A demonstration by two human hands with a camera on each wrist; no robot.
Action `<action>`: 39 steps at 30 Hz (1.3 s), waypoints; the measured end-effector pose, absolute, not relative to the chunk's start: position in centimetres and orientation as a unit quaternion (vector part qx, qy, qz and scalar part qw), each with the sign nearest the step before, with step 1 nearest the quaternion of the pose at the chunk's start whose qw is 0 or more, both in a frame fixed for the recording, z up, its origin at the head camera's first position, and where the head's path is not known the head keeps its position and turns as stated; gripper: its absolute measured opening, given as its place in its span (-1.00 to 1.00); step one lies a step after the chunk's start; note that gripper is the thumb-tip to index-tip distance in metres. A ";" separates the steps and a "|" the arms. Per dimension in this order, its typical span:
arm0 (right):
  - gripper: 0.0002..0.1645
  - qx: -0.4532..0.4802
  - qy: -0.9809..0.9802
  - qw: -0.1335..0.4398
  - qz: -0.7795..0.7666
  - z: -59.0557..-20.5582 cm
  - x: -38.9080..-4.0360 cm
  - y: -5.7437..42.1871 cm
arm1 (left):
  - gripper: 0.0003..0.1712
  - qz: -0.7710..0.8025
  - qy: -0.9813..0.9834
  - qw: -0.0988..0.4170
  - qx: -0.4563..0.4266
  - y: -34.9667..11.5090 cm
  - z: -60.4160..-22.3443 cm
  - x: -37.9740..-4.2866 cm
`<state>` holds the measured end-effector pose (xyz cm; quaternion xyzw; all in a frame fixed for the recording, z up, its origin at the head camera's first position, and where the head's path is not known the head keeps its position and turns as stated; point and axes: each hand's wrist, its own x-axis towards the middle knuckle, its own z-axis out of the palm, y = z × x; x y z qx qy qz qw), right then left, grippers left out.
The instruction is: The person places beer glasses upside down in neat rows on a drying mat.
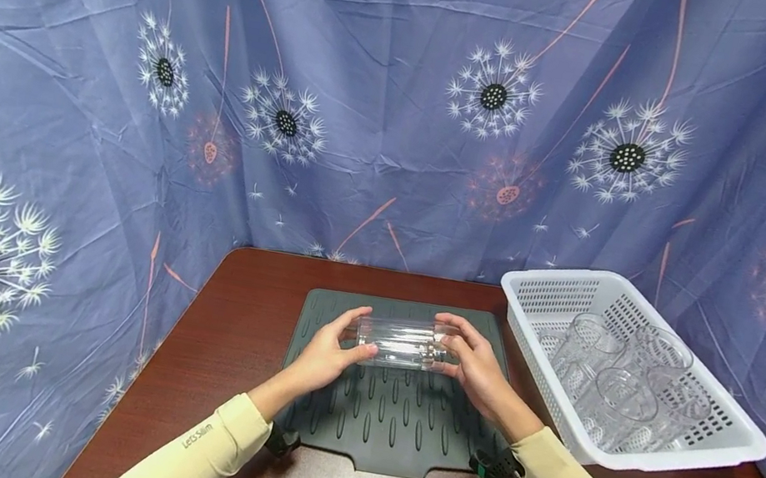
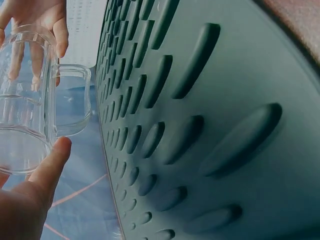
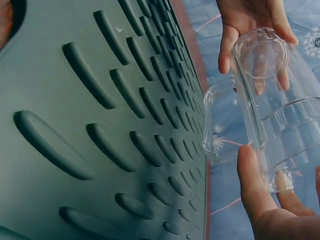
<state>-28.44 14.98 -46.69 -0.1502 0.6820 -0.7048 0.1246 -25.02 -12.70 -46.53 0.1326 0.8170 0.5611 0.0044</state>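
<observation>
A clear glass mug [image 1: 399, 343] lies sideways in the air over the dark green ridged mat [image 1: 388, 434], held between both hands. My left hand [image 1: 326, 352] grips its left end, thumb on the near side and fingers spread around the far side. At the other end my right hand [image 1: 476, 365] holds it with bent fingers. The mug's handle [image 2: 87, 100] shows in the left wrist view, jutting out toward the mat's side. In the right wrist view, fingers of the left hand show through the glass body [image 3: 272, 100].
A white perforated plastic basket [image 1: 537, 366] stands at the right of the brown table [image 1: 204, 353], with several clear glasses [image 1: 623, 398] inside. Blue dandelion-print cloth [image 1: 368, 144] hangs behind and along the sides. Each wrist carries a dark camera strap.
</observation>
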 end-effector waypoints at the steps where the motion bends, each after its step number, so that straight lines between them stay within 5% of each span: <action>1: -0.51 -0.151 0.681 0.129 -0.705 -46.6 -28.5 15.0 | -0.24 0.562 0.816 0.002 0.133 -12.7 -46.4 -25.0; 15: -0.41 -0.196 0.700 0.136 -0.673 -45.5 -29.0 15.0 | -0.18 0.538 0.834 -0.015 0.123 -14.5 -44.8 -25.5; 26: -0.44 -0.263 0.840 0.014 -0.474 -42.8 -28.7 17.6 | -0.18 0.475 0.870 -0.032 0.128 -16.2 -43.2 -26.2; 39: -0.46 -0.279 0.880 -0.058 -0.379 -40.5 -29.2 20.8 | -0.17 0.444 0.887 -0.046 0.121 -17.5 -42.0 -27.3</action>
